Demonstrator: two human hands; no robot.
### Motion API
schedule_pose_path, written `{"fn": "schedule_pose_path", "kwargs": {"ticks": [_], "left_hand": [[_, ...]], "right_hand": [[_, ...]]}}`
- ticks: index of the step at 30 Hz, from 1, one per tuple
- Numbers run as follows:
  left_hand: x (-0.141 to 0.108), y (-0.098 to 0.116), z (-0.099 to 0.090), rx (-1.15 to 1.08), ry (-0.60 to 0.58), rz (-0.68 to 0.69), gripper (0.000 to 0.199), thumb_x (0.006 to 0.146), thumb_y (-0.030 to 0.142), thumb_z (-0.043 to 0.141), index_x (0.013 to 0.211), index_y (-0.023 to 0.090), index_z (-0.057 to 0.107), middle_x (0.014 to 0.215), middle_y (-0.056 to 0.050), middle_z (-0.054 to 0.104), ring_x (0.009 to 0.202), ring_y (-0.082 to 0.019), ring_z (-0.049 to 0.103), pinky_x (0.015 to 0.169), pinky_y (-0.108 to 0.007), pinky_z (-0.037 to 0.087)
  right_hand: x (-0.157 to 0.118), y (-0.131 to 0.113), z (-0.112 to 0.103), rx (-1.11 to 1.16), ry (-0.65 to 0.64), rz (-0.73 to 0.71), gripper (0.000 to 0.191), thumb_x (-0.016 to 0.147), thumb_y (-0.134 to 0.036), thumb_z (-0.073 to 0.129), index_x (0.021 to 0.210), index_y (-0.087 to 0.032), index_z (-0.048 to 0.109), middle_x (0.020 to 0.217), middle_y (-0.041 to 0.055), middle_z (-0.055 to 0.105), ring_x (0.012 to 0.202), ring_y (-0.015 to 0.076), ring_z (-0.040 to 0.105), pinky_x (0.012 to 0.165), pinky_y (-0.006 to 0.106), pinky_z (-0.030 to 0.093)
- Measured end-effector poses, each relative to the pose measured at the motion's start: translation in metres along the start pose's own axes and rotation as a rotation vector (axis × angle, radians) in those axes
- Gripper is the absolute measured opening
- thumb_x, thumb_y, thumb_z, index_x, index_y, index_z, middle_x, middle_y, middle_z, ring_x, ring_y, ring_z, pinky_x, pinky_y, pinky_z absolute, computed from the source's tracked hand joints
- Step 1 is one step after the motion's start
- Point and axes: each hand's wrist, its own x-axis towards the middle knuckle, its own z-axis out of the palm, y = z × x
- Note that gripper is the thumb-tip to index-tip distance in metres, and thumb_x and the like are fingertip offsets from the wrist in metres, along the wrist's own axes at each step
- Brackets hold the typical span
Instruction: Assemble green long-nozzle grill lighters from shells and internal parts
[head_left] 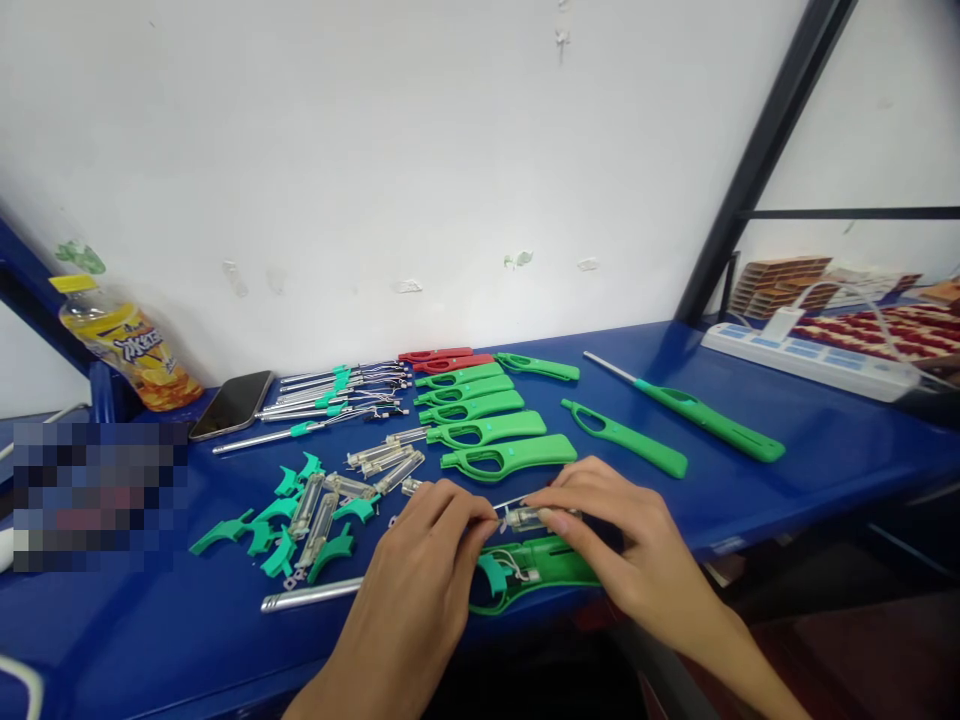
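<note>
Curved teal plastic triggers (223,533) lie loose on the blue counter (150,630), probably for easy reach. The left hand (427,550) pinches the end of a thin pale tube (511,502), seemingly to steady it, while a clear cylindrical cartridge (523,519) near the open green plastic shell (559,562) is pinched by the right hand (630,530), perhaps for alignment.
</note>
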Motion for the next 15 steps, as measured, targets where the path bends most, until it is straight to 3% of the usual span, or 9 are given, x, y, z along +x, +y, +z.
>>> {"fn": "schedule_pose_path", "kwargs": {"ticks": [15], "left_hand": [[-0.0010,0.0030,0.0018,-0.036,0.019,-0.013,0.020,0.108,0.009,0.050,0.103,0.025,0.061,0.100,0.002,0.066,0.089,-0.018,0.066,0.080,-0.032,0.049]], "right_hand": [[-0.0029,0.0063,-0.0001,-0.027,-0.006,-0.038,0.019,0.104,-0.020,0.069,0.117,-0.029,0.081,0.103,-0.0009,0.082,0.101,0.0186,0.069,0.089,0.029,0.056]]}}
